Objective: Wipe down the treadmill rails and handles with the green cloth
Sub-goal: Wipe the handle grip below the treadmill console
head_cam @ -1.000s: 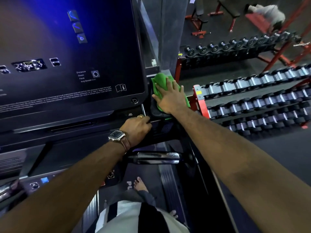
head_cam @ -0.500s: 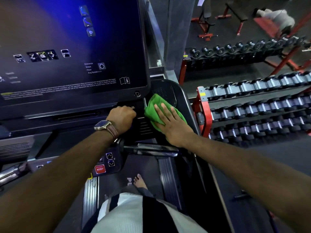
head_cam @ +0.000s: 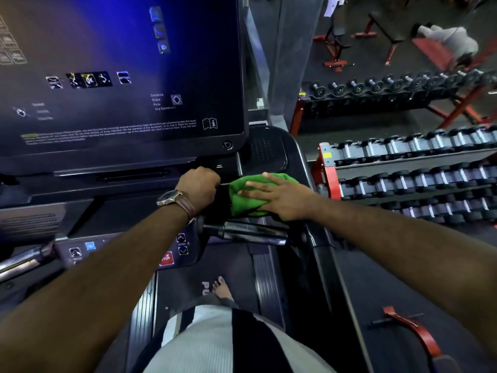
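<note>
The green cloth [head_cam: 248, 196] is pressed onto the treadmill console's [head_cam: 269, 153] right side by the right hand [head_cam: 282, 196], with fingers kept straight. At the cloth's 9 o'clock, the left hand [head_cam: 200, 185] is rested on the console ledge, curled into a fist with nothing seen held. A chrome handle [head_cam: 250, 232] is seen at the cloth's 6 o'clock.

Dim gym around me. The big glossy black treadmill screen [head_cam: 115, 49] glows blue at its top. Fine print looks soft, and the wide lens curves the edges.
</note>
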Tool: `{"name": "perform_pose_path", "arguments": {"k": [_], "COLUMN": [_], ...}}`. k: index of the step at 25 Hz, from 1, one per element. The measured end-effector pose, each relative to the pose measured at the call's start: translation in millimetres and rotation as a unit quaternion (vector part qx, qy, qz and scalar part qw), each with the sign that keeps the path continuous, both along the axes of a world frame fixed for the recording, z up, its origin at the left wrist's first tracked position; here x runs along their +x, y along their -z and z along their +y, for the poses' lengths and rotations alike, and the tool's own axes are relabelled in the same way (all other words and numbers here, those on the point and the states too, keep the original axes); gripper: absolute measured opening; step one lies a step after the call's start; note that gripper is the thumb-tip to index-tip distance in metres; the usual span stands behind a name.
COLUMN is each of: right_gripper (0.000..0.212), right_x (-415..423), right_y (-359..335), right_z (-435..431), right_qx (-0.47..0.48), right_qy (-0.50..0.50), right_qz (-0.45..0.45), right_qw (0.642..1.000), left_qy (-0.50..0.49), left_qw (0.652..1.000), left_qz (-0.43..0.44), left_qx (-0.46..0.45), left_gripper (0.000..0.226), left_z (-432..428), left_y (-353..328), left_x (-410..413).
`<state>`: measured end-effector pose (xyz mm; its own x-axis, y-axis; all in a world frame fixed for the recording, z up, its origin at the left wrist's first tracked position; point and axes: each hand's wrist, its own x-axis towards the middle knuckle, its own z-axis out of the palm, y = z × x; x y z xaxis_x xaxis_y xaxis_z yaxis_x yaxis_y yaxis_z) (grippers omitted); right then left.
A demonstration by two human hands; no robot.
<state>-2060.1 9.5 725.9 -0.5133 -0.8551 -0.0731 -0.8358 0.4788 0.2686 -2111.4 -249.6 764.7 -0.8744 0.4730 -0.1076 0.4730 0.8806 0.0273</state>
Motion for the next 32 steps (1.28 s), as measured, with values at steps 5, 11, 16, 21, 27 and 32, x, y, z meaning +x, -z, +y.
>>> {"name": "perform_pose_path", "arguments": {"k": [5, 11, 16, 21, 27, 32], "right_gripper": [0.040, 0.051, 0.103, 0.096, 0.072, 0.073], "right_x": [22.7, 67.9, 110.8, 91.6, 135.3, 144.8], "right_y": [-43.5, -73.2, -7.0, 0.3, 30.3, 31.4], "right_z": [-19.3, -8.5, -50.7, -139.5, -81.1, -74.7], "right_qx": [0.095, -0.199, -0.163, -0.167, -0.150, -0.169], "right_qy": [0.193, 0.488, 0.442, 0.390, 0.444, 0.521], "right_qz": [-0.110, -0.258, -0.273, -0.072, -0.005, -0.017], "right_qw": [0.970, 0.810, 0.839, 0.903, 0.884, 0.837], "left_qy": [0.027, 0.103, 0.102, 0.012, 0.019, 0.007], "left_qw": [1.000, 0.994, 0.993, 0.994, 0.994, 0.992], "left_qz": [0.000, -0.019, -0.053, -0.033, -0.046, -0.063], "left_qx": [0.013, 0.008, 0.028, 0.099, 0.094, 0.110], "left_gripper": [0.025, 0.025, 0.022, 0.019, 0.021, 0.027], "left_z": [-1.3, -6.7, -9.7, -9.6, -7.8, -11.0], "left_y": [-6.5, -0.9, 2.6, 0.9, 0.2, -3.9], "left_x": [26.2, 52.2, 57.2, 51.0, 60.0, 60.6]}}
